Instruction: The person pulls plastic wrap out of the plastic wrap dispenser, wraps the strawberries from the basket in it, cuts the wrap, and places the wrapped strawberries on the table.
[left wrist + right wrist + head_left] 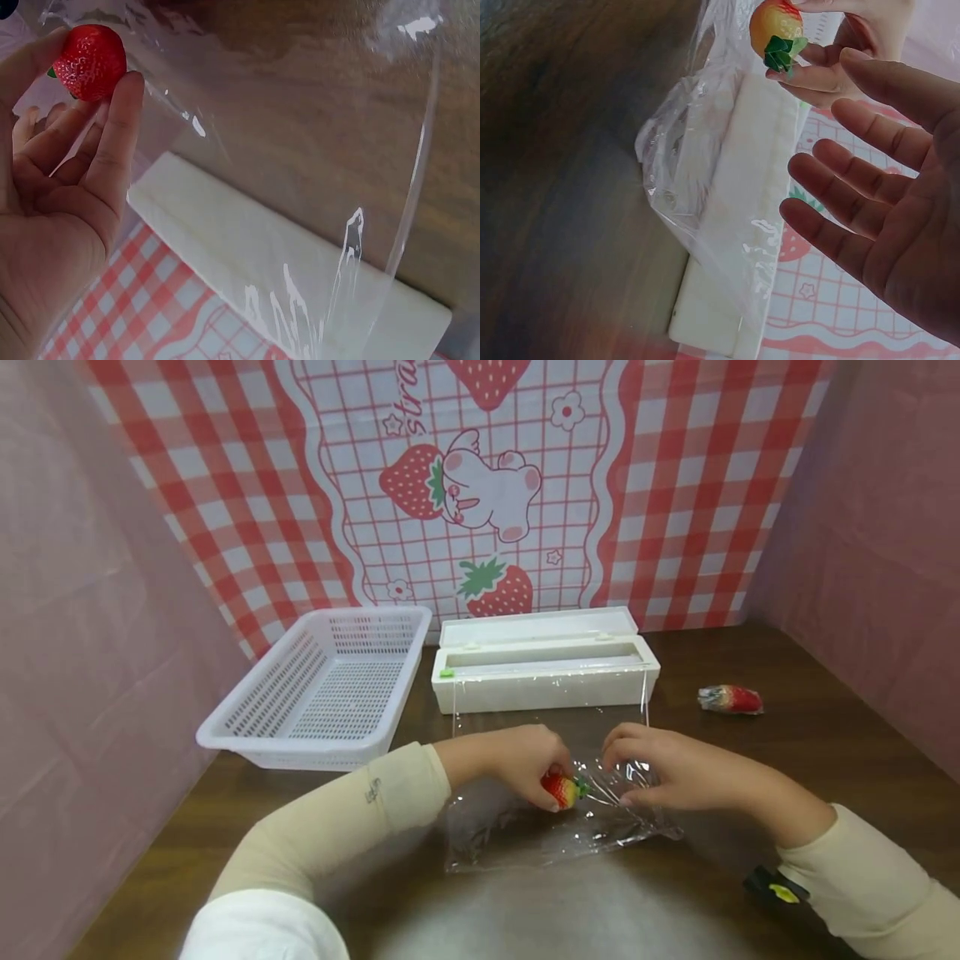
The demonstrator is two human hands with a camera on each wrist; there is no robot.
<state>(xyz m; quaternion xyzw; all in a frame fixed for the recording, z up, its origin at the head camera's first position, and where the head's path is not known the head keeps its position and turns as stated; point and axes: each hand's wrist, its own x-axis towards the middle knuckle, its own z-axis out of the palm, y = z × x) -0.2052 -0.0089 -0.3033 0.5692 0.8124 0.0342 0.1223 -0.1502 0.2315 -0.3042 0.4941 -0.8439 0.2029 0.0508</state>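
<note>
- Small red plastic strawberry (562, 790), frame centre: pinched in left hand (517, 760) fingertips, over clear cling-film sheet (525, 835).
- Right hand (660, 768): fingers spread, relaxed, holding nothing, touching film.

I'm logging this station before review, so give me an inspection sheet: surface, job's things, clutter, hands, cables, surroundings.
Surface: dark wooden table.
Job's things: toy strawberry on a sheet of cling film that runs from the white dispenser box, lid open.
Clutter: wrapped strawberry to the right; white basket to the left.
Hands: left hand pinches the toy strawberry; right hand open, fingers over the film.
Cables: nothing seen.
Surroundings: strawberry-print backdrop, pink side walls.
</note>
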